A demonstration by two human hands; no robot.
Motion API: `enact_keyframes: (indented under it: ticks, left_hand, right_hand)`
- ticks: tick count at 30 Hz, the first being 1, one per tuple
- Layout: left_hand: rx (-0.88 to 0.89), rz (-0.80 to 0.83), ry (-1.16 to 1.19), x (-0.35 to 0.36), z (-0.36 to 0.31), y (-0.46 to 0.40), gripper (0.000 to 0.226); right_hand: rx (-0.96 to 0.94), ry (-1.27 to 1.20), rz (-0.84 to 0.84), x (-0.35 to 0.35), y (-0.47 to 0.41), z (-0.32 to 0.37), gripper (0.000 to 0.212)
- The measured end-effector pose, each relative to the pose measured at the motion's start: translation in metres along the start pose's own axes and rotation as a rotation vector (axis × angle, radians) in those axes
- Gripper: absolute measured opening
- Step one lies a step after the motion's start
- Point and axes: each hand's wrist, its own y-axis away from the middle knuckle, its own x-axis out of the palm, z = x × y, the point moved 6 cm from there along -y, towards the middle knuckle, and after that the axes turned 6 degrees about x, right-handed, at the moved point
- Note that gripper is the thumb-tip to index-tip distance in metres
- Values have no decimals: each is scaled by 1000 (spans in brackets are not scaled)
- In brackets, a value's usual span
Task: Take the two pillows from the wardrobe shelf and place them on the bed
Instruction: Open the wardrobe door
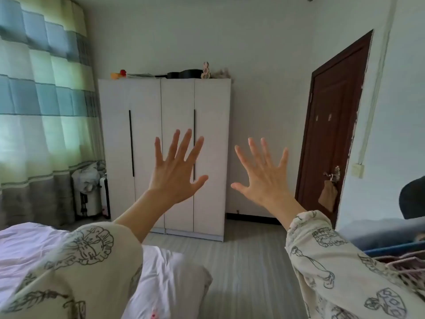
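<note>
A white wardrobe with three doors and black vertical handles stands against the far wall, all doors closed. No pillows are visible; its shelves are hidden behind the doors. The bed with a pale lilac-white cover lies at lower left. My left hand and my right hand are raised in front of me, fingers spread wide, backs toward me, holding nothing. Both are well short of the wardrobe, with grey floor between.
Striped curtains cover the window at left. A suitcase with bags sits beside the wardrobe. A dark brown door is closed at right. Small objects sit on the wardrobe top. Grey sofa and hangers at lower right.
</note>
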Motion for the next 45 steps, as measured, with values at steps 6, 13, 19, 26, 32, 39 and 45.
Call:
enact_keyframes:
  ticks: [6,13,19,26,32,39,45]
  left_hand:
    - [82,-41,91,77,-13,-48,79]
    - [-8,34,314,203,9,-96,67]
    - [-51,53,434,296,14,-148,58]
    - [-103,88,480,408,3,-205,53]
    - [-242,81,485,486,1,-254,49]
    - [-391,127,490,578,11,-269,48]
    - [-527,163,472,672,59,-294,50]
  right_hand:
    - [-24,3,-13,79,-50,5,88]
    - [-54,-52,82,179,-118,9,71]
    - [-19,-98,121,263,-163,-7,65]
    - [21,-234,145,370,-227,-33,61]
    - [-4,-497,178,454,-291,-48,60]
    - [-71,-702,225,543,-345,-48,58]
    - [-161,-778,328,637,-412,-2,55]
